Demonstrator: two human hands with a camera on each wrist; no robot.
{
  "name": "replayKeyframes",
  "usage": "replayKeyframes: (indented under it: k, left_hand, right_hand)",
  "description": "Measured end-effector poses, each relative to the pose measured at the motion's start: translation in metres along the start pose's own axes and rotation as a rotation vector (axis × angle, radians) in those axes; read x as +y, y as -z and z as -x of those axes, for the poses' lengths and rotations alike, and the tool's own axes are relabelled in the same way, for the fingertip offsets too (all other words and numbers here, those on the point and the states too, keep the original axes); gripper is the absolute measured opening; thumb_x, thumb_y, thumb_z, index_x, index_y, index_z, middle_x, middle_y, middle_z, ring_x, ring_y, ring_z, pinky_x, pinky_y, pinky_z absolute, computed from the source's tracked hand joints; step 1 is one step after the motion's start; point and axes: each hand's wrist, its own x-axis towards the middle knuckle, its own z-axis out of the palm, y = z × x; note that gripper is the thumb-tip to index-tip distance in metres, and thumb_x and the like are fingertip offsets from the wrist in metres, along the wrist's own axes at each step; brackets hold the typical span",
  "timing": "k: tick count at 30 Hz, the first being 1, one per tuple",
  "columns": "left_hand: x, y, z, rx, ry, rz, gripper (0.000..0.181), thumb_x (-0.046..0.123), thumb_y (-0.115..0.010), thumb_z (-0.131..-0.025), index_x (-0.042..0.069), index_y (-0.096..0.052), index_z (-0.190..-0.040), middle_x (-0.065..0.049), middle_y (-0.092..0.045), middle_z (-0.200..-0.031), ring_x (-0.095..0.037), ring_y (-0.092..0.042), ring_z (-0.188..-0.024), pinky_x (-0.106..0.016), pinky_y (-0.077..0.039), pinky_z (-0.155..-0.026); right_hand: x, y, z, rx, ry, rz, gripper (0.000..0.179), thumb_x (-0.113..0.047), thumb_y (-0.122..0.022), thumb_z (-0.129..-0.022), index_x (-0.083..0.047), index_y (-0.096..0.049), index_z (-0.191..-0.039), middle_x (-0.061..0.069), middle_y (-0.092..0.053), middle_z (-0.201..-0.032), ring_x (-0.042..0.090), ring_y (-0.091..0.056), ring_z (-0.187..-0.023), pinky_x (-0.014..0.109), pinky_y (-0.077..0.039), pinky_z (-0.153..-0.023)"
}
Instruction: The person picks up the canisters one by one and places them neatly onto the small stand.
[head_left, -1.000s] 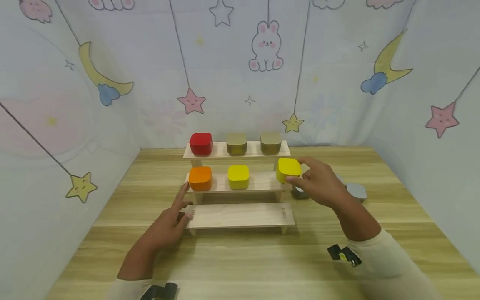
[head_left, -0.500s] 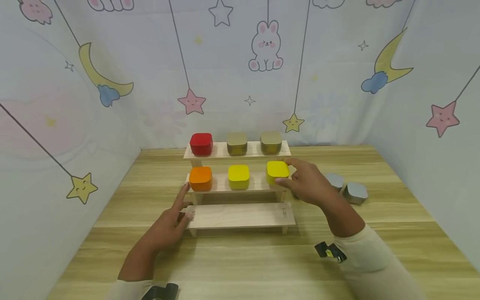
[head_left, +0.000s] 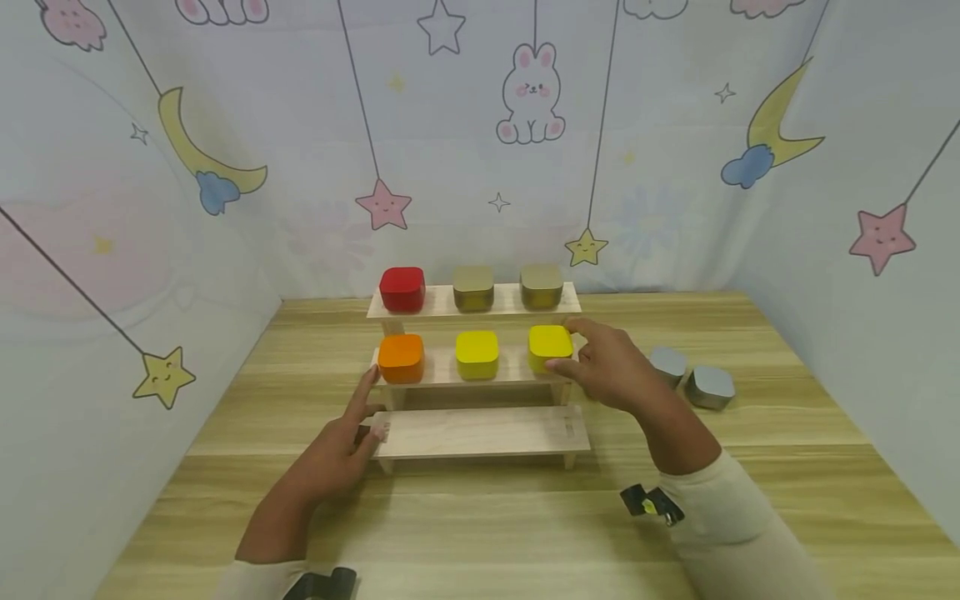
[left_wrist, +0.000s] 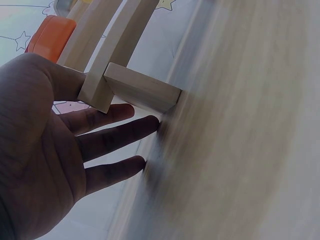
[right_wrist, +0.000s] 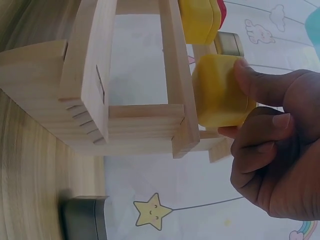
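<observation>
In the head view a wooden three-tier rack (head_left: 480, 433) holds rounded-square tins. My right hand (head_left: 611, 367) pinches a yellow tin (head_left: 550, 347) at the right end of the middle tier, thumb in front and a finger behind. The right wrist view shows this yellow tin (right_wrist: 220, 92) at the plank, its far side hidden. A second yellow tin (head_left: 477, 353) sits mid-tier, an orange tin (head_left: 401, 358) at its left end. My left hand (head_left: 337, 454) touches the rack's left end; in the left wrist view its fingers (left_wrist: 120, 135) are extended near the tabletop.
On the top tier stand a red tin (head_left: 402, 289) and two gold tins (head_left: 473, 287). Two grey tins (head_left: 711, 387) lie on the wooden table (head_left: 480, 533) right of the rack. A dark tin (right_wrist: 84, 217) shows low in the right wrist view. A printed curtain stands behind.
My right hand has moved left with the yellow tin and lowered it onto the right of the middle tier. The grey tins have come into fuller view. My left hand has stayed put.
</observation>
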Motion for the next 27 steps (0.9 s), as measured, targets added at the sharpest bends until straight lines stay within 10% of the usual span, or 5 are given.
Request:
replayKeyframes:
  k: [11,21,27]
  left_hand:
    - [0.0026,0.0006,0.0011,-0.003,-0.001,0.0,0.092,0.013,-0.054,-0.114,0.032,0.012,-0.176,-0.03,-0.051,-0.164,-0.049,-0.07,-0.133,-0.064,-0.055,-0.113]
    - [0.0033,0.0007,0.0004,-0.005,0.018,-0.01,0.092,0.014,-0.053,-0.114,0.033,0.012,-0.176,-0.029,-0.051,-0.164,-0.049,-0.069,-0.134,-0.064,-0.055,-0.113]
    - [0.002,0.0009,0.0001,-0.004,0.012,-0.006,0.091,0.015,-0.054,-0.115,0.033,0.011,-0.176,-0.029,-0.051,-0.164,-0.05,-0.069,-0.133,-0.064,-0.055,-0.113]
  right_hand:
    - [-0.0018,-0.0025,-0.002,0.005,0.007,0.025,0.075,-0.029,-0.076,-0.104,-0.006,-0.041,-0.167,0.001,-0.052,-0.067,0.016,-0.045,-0.058,0.029,-0.041,-0.054]
    - [-0.0019,-0.0045,-0.0034,-0.002,-0.032,0.103,0.08,-0.037,-0.075,-0.105,-0.005,-0.039,-0.168,0.026,-0.071,-0.133,0.031,-0.07,-0.107,0.043,-0.061,-0.085]
    - [-0.0017,-0.0041,-0.0036,-0.002,-0.039,0.103,0.081,-0.037,-0.076,-0.104,-0.005,-0.039,-0.168,0.021,-0.074,-0.116,0.026,-0.066,-0.094,0.036,-0.056,-0.076]
